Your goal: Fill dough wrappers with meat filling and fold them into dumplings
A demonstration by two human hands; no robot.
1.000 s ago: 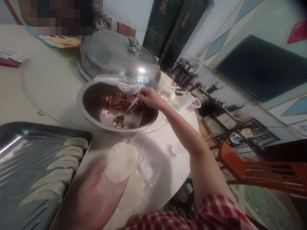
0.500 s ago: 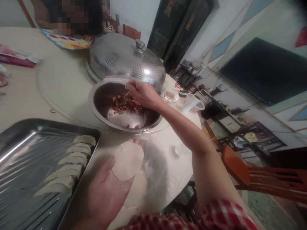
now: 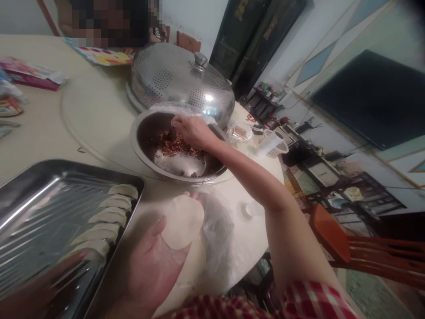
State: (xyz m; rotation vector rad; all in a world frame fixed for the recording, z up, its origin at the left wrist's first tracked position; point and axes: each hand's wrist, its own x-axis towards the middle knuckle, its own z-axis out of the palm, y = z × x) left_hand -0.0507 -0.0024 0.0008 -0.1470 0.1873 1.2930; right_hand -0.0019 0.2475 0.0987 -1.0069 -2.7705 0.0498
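Note:
My left hand is held palm up above the table's near edge, with a round dumpling wrapper lying on its fingers. My right hand reaches into a steel bowl of dark minced filling. Its fingers are closed around a spoon that is mostly hidden in the filling. A steel tray at the left holds a row of several folded dumplings.
A steel domed lid with a knob stands behind the bowl. A clear plastic bag with wrappers lies under my left hand. A white perforated cup lies at the table's right edge. A person sits at the far side. Orange chair at right.
My right hand has moved left and deeper into the bowl, from scooping at the bowl's front to digging in the filling. The view shifted slightly; my left hand still carries the wrapper.

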